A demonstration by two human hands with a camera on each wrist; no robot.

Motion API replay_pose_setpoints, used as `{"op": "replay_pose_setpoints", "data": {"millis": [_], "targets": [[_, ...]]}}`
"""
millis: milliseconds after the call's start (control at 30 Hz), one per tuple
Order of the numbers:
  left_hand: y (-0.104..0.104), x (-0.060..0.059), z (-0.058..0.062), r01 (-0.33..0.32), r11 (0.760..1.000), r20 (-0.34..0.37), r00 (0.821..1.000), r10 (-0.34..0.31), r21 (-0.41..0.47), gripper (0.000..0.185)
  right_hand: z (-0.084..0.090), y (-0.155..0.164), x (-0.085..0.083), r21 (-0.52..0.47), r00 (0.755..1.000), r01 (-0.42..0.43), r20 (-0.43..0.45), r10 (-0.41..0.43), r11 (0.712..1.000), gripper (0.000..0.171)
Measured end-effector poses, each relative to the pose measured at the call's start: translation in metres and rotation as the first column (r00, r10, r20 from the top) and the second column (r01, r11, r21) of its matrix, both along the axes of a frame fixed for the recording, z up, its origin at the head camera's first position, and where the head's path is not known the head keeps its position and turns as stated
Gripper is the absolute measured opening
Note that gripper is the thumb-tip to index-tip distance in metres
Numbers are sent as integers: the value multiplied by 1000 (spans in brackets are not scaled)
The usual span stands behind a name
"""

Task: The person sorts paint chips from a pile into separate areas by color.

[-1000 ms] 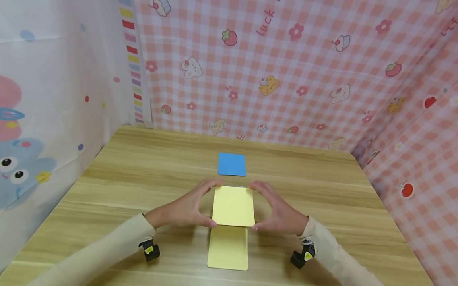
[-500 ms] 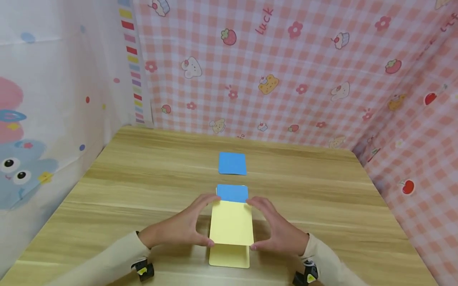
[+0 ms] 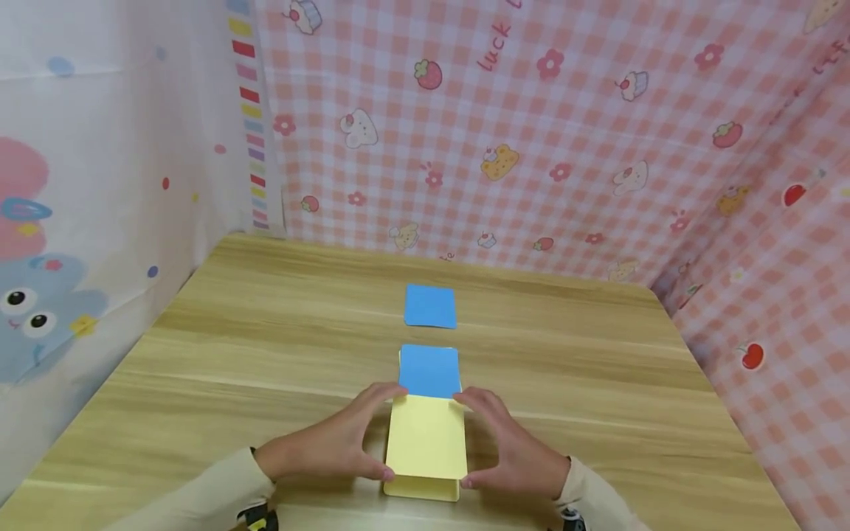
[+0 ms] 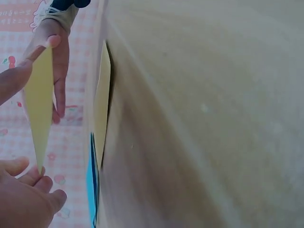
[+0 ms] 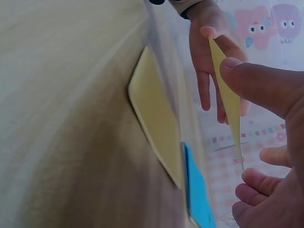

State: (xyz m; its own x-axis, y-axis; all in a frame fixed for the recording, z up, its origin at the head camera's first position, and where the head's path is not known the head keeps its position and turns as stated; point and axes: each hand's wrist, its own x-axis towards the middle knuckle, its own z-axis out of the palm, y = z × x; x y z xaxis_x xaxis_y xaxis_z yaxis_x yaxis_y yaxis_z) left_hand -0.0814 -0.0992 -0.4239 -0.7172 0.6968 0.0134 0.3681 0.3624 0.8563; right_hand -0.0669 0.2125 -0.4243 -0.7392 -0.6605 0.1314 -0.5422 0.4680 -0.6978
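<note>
Both hands are drawing the raised yellow card (image 3: 426, 436) back toward the near edge of the tabletop. The left hand (image 3: 325, 448) and right hand (image 3: 514, 451) have slid closer to that edge, fingertips pinching the card's side edges. The blue card (image 3: 429, 371), covered a second ago, is now almost fully bared. The flat yellow card (image 3: 421, 487) underneath, which showed well out before, is nearly hidden, only a thin strip left at the near side.
</note>
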Motion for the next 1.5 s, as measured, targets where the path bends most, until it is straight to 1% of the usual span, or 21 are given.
{"op": "replay_pose_setpoints", "data": {"millis": [100,233,367,567,667,833,1200,1333,1500], "targets": [[1,2,-4,6,1000,7,1000,-6,-5,102,-6,-1,2,20,999,7,32,-8,1000,104],[2,4,-10,20,999,-21,1000,-20,-30,100,-13,-1,4,44,998,2,57,-4,999,102],[1,5,-15,31,998,-45,998,-33,-55,99,-17,-2,5,58,999,-10,54,7,998,103],[2,4,-20,45,998,-51,998,-47,-50,98,-19,-3,6,59,1000,-22,16,21,998,103],[2,4,-22,45,998,-62,997,-48,-45,99,-20,-3,6,60,999,-27,20,26,998,102],[3,3,-25,48,998,-63,997,-50,-34,99,-23,-4,6,82,998,-28,50,24,996,103],[7,6,-27,48,997,-48,998,-51,-67,102,-29,-7,7,151,999,-8,33,3,989,100],[7,6,-28,54,996,-50,997,-58,-65,103,-29,-7,7,152,1000,-7,27,3,988,101],[6,6,-30,71,996,-30,997,-73,-60,103,-30,-7,9,144,999,-10,38,5,990,103]]}}
